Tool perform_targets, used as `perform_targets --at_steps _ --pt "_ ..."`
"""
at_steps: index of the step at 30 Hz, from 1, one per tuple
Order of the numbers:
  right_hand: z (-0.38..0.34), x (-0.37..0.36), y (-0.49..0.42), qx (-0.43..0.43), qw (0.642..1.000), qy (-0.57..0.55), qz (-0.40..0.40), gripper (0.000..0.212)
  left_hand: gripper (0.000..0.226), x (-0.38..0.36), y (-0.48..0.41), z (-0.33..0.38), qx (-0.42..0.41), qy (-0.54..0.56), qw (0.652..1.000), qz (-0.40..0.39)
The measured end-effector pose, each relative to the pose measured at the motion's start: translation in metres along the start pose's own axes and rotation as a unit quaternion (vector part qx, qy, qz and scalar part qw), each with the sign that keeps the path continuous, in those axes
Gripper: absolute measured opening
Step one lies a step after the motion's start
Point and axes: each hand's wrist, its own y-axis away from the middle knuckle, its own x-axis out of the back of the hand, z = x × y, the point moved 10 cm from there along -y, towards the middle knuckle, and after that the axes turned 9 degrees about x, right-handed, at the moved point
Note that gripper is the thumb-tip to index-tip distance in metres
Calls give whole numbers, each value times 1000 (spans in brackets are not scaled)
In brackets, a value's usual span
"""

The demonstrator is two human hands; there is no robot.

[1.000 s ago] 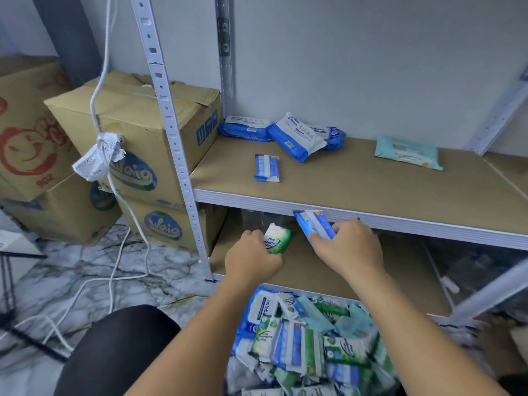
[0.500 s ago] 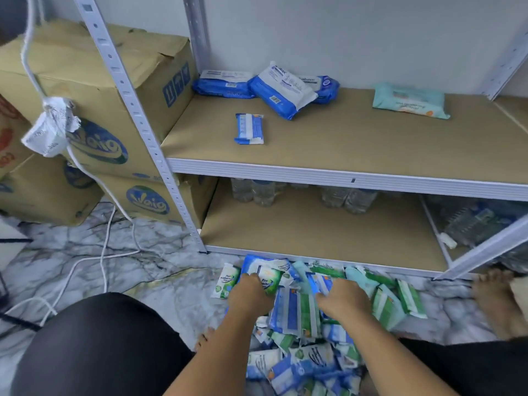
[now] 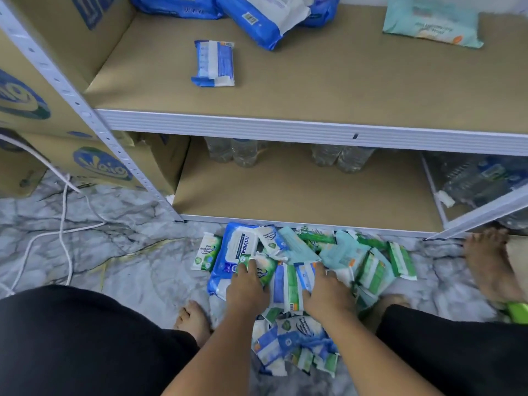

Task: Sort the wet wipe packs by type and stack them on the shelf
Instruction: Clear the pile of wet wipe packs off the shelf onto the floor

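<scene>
**A:** In the head view, where do the wipes sit?

**B:** Most lie in a loose pile (image 3: 311,270) on the marble floor (image 3: 137,270) at six o'clock, touching the front edge of the lower shelf (image 3: 300,192). The upper shelf (image 3: 343,87) at twelve o'clock holds the sorted ones. A small blue pack (image 3: 213,62) lies alone at eleven, the large blue packs (image 3: 265,18) overlap behind it, and a teal pack (image 3: 431,24) lies well apart at one o'clock.

**A:** And the hands?

**B:** Both are down in the pile. The left hand (image 3: 247,287) has its fingers curled on a green pack (image 3: 264,271), which lies on top of the big blue-and-white pack (image 3: 237,250). The right hand (image 3: 325,292) is curled on a blue pack (image 3: 304,277). The thumbs are hidden, so I judge that these are grips.

**A:** How should the pick go?

**B:** I'd read each label before lifting, since green, blue and teal wrappers are tangled together. The film looks slick and soft, so I'd pinch each pack across its body, not by its seam. I'd lift straight up so the neighbouring packs don't drag along. The blue one belongs squarely on the small blue pack at eleven. The green type seems to have no spot yet, so I'd start one in the bare stretch between eleven and one o'clock.

**A:** Any risks?

**B:** A stack could slump, so I'd lay the packs flat with their edges aligned.
</scene>
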Motion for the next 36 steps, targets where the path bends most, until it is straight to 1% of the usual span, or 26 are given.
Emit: perform_targets --at_steps 5,9,12,14,17,20,23,25,28,32,34,36 --pt "4 1 4 -11 1000 -8 0 74 71 5 4 -3 6 -4 1000 -10" --pt "4 19 11 -22 1000 -9 10 71 76 17 17 -9 13 -3 1000 -8" --pt "-3 46 19 -22 999 -21 37 65 67 36 28 -4 7 6 1000 -5" --pt "-12 70 25 -16 997 -42 61 61 61 61 36 9 -12 23 999 18" --pt "-33 121 32 11 989 -76 127 54 54 115 49 39 -67 65 992 87" --pt "-55 181 40 46 972 -113 200 50 49 182 67 64 -114 102 973 173" --pt "-77 238 48 97 951 -140 259 49 38 253 89 84 -156 124 944 264" --pt "-93 277 54 132 938 -128 292 46 31 298 104 95 -188 136 919 320" --pt "-113 324 59 178 925 -90 324 46 27 351 118 112 -223 128 888 381" --pt "-128 362 44 212 915 -43 340 46 31 392 111 124 -237 106 856 447" --pt "-129 374 26 206 916 -20 342 47 36 401 95 124 -211 88 844 486" --pt "-126 380 4 184 925 -1 332 51 42 406 77 123 -171 86 844 501"
